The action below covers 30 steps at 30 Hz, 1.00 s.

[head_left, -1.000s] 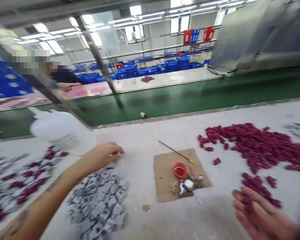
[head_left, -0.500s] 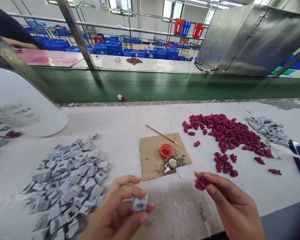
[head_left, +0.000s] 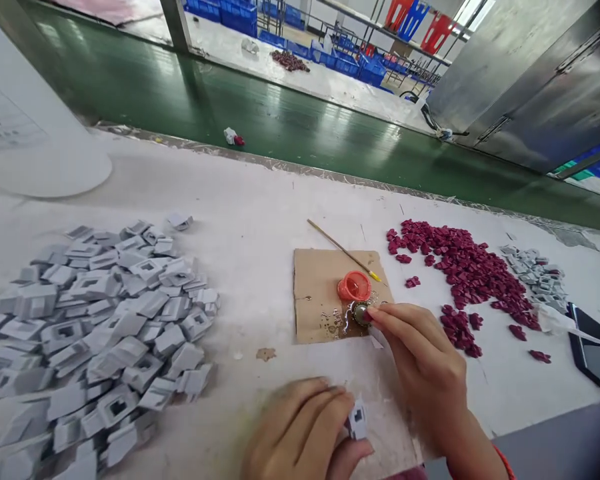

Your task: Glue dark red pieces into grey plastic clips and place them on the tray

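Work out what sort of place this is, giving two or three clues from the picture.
Probably a factory assembly workshop: a long green conveyor belt, stacked blue crates beyond it, and heaps of small matching grey parts on the worktable.

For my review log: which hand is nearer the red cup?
Right. The right hand reaches over the cardboard, just below and right of the red cup; the left hand is lower in view, off the cardboard, holding a grey piece.

Maroon pieces point(head_left: 473, 263); grey pieces point(head_left: 115, 320); green belt point(head_left: 280, 120).
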Each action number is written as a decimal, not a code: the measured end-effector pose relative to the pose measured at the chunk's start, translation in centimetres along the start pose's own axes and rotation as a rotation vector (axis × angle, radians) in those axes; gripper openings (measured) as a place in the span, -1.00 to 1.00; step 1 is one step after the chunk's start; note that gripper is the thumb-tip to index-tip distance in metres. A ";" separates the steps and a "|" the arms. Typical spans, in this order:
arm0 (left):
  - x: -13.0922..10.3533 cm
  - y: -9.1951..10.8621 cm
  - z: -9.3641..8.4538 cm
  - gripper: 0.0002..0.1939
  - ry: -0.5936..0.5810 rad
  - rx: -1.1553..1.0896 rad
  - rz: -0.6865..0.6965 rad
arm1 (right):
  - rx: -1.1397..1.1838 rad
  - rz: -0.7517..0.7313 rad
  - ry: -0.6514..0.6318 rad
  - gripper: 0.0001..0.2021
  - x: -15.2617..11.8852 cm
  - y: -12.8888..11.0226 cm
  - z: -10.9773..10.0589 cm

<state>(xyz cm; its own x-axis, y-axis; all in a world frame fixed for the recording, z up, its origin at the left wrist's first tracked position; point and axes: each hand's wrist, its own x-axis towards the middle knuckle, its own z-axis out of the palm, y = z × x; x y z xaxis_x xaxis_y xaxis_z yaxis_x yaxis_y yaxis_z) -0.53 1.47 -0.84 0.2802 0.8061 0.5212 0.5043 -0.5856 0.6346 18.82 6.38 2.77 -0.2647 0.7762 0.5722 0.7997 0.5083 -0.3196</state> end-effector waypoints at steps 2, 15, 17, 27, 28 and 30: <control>-0.2 -0.1 0.1 -0.80 -0.008 -0.010 -0.012 | 0.000 -0.009 -0.013 -0.68 0.0 0.0 0.1; 0.0 0.5 0.0 -0.85 -0.001 -0.074 -0.123 | 0.228 0.092 -0.042 -0.70 -2.3 -3.5 -2.1; 0.1 0.6 0.1 -0.82 0.002 -0.095 -0.145 | 0.297 0.074 -0.110 -0.72 -3.3 -4.1 -2.2; -0.1 0.7 -0.1 -0.81 -0.012 -0.096 -0.137 | 0.334 0.071 -0.215 -0.67 -5.2 -4.2 -1.5; 0.0 0.7 -0.2 -0.81 -0.012 -0.095 -0.141 | 0.333 0.062 -0.237 -0.68 -5.1 -4.2 -1.6; 0.1 0.7 -0.3 -0.83 -0.022 -0.091 -0.150 | 0.329 0.060 -0.261 -0.70 -4.8 -4.3 -1.7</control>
<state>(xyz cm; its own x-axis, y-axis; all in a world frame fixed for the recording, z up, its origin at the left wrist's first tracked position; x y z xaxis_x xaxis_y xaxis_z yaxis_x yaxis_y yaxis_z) -0.37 1.18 -0.20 0.2256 0.8860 0.4051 0.4664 -0.4632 0.7536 17.57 -0.17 2.65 -0.3844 0.8548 0.3488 0.6141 0.5188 -0.5947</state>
